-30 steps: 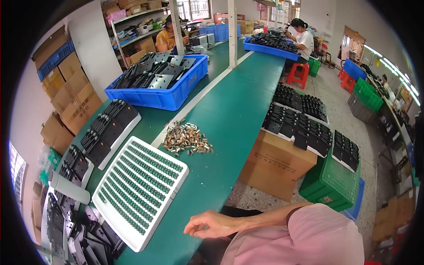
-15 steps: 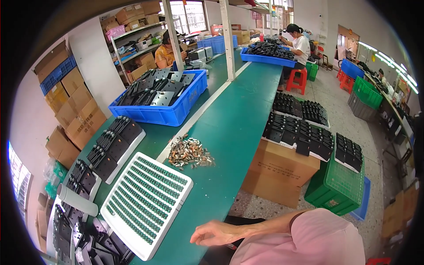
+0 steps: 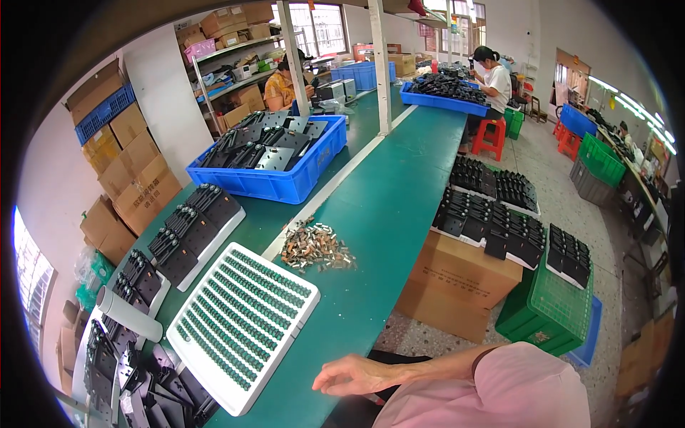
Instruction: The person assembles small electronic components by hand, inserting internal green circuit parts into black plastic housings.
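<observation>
At the lower left of the frame, a white cylinder (image 3: pixel 128 314) lies beside a heap of black metal parts (image 3: pixel 157 396). Next, left of centre and low, a white tray (image 3: pixel 274 351) sits on the green table (image 3: pixel 389 207), its face lined with rows of small green pieces (image 3: pixel 246 307). Near the centre is a loose pile of little metal pieces (image 3: pixel 317 247). At bottom centre the right hand (image 3: pixel 353 374) hangs near the table edge, fingers loosely bent with nothing showing in them (the left hand is out of the frame). The view has tilted slightly, yet the hand stays apart from the tray, whose rows look unaltered; the work seems at a pause. A cardboard box (image 3: pixel 446 285) and green crate (image 3: pixel 549 314) stand at right.
</observation>
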### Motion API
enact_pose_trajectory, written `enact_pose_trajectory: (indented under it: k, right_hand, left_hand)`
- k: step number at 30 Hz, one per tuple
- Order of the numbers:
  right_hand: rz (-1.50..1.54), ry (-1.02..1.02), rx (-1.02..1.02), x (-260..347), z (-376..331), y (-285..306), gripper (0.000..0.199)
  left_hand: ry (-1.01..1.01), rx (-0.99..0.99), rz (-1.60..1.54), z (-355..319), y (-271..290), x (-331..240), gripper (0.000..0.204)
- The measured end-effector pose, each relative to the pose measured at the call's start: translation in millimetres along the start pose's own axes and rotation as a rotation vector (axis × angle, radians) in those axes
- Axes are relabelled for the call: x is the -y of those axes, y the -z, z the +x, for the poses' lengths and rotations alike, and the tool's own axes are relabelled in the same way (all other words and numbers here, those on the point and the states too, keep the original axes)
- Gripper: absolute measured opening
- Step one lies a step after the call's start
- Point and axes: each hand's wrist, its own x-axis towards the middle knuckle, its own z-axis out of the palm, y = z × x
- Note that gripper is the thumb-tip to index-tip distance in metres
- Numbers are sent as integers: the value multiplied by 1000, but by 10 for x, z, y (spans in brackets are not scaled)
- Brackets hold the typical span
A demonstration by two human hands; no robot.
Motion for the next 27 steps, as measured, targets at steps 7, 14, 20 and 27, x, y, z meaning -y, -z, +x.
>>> enact_pose_trajectory:
  k: [7, 14, 20, 27]
  right_hand:
    - [16, -25, -11, 49, -4, 0, 26]
    - [-35, 13, -50, -88, 28, -30, 25]
    - [33, 146, -136, -196, 40, -100, 20]
    - [9, 93, -130, -160, 29, -116, 20]
  left_hand:
    - [-26, -40, -70, 4, -71, 83, 30]
    - [-38, -51, -168, 37, -191, 223, 31]
    - [-56, -59, -233, 94, -256, 285, 31]
    - [-75, -77, -307, 150, -354, 282, 32]
